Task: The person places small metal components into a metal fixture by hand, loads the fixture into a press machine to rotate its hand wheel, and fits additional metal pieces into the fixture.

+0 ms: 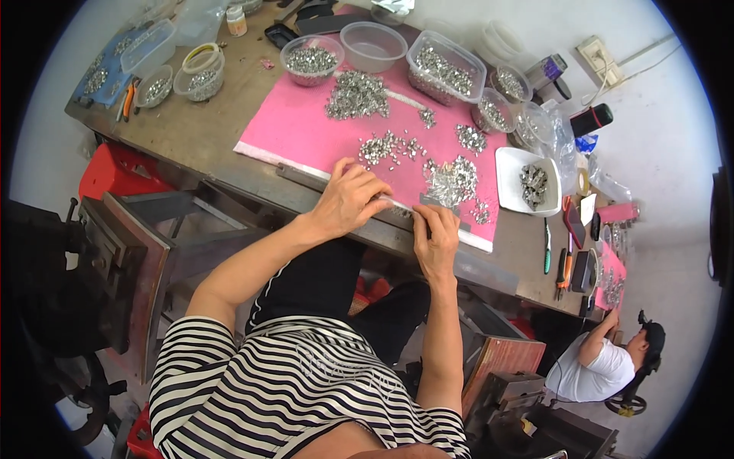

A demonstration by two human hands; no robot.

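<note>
At the near edge of the pink cloth (294, 115), my left hand (348, 203) is closed with thumb and fingers pinched together. My right hand (436, 236) is just to its right, also closed in a pinch. A narrow pale strip with small silvery bits (399, 208) shows between the two hands; what each fingertip grips is too small to make out. A long grey metal bar (302, 177) lies along the edge under my left hand. Beyond my hands are a heap of shiny metal pieces (451, 181) and a scatter of smaller pieces (382, 148).
Clear tubs of metal parts (445, 70) and an empty round tub (373, 47) line the back. A white square dish (527, 182) is on the right, near a green-handled tool (547, 249). Orange-handled pliers (128, 99) lie far left. A co-worker in white (592, 367) sits lower right.
</note>
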